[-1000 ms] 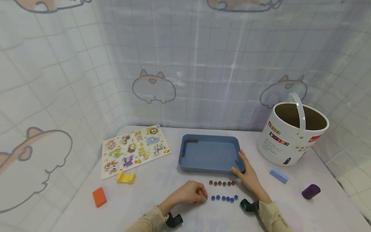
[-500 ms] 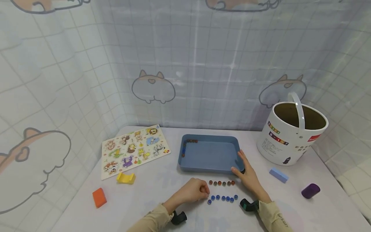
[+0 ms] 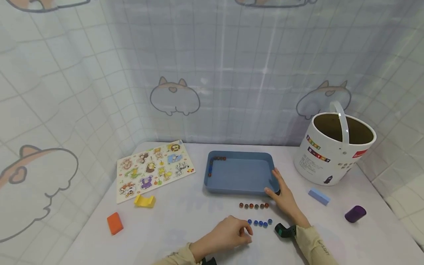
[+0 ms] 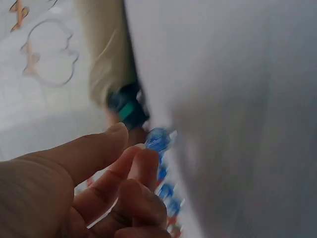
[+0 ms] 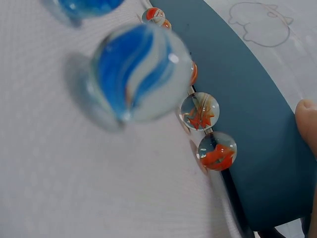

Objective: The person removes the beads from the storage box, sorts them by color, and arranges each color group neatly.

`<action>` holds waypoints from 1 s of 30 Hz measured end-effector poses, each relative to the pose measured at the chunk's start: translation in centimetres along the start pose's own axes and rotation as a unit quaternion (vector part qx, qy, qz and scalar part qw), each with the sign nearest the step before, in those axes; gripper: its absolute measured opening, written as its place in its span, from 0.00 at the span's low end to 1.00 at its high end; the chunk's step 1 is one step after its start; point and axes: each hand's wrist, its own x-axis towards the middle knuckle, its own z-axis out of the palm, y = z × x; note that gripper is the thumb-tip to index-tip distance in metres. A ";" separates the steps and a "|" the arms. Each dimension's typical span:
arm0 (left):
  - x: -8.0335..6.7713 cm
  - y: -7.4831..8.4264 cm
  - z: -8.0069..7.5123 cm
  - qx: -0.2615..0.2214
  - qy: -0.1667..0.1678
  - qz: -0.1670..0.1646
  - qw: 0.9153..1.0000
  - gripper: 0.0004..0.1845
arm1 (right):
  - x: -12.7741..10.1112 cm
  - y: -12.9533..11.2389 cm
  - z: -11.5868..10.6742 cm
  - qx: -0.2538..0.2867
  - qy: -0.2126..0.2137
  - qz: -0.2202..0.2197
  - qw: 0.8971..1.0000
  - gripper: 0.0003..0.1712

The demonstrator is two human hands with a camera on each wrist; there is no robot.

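My left hand (image 3: 228, 232) hovers low over the near side of a row of blue marbles (image 3: 260, 223), its fingers curled loosely and its thumb apart from the index finger. Nothing shows between thumb and index finger. In the left wrist view, a blue marble (image 4: 158, 139) overlaps the fingertips. The hand covers the left end of this row. Farther back lies a row of orange-red marbles (image 3: 251, 206), before a blue tray (image 3: 240, 191). My right hand (image 3: 286, 200) rests with extended fingers on the tray's front right corner. Small red and blue marbles (image 3: 210, 169) line the tray's back left corner.
An animal puzzle board (image 3: 150, 167) lies back left, with a yellow block (image 3: 144, 201) and an orange block (image 3: 115, 223) nearer. At right stand a white bucket (image 3: 326, 162), a light blue block (image 3: 319, 196) and a purple cylinder (image 3: 355, 214).
My left hand set a blue marble down at the row's left end, then moved right and nearer to me, over that end. The right hand stays on the tray.
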 end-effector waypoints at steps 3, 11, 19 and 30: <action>0.1 0.0 1.0 0.033 -0.013 0.020 0.999 0.02 | 0.0 -0.1 0.1 0.002 -0.002 0.003 1.000 0.46; 0.2 -1.7 0.3 -0.007 0.036 -0.023 0.999 0.03 | 0.1 -0.2 0.3 -0.001 -0.003 0.010 1.000 0.47; 1.5 -3.2 -0.9 -0.052 0.081 -0.052 0.994 0.03 | 0.1 0.1 -0.2 -0.006 0.010 0.000 1.000 0.46; 2.5 -3.2 -3.0 -0.128 0.062 -0.072 0.987 0.06 | -0.1 -0.1 0.0 -0.005 0.002 0.010 1.000 0.45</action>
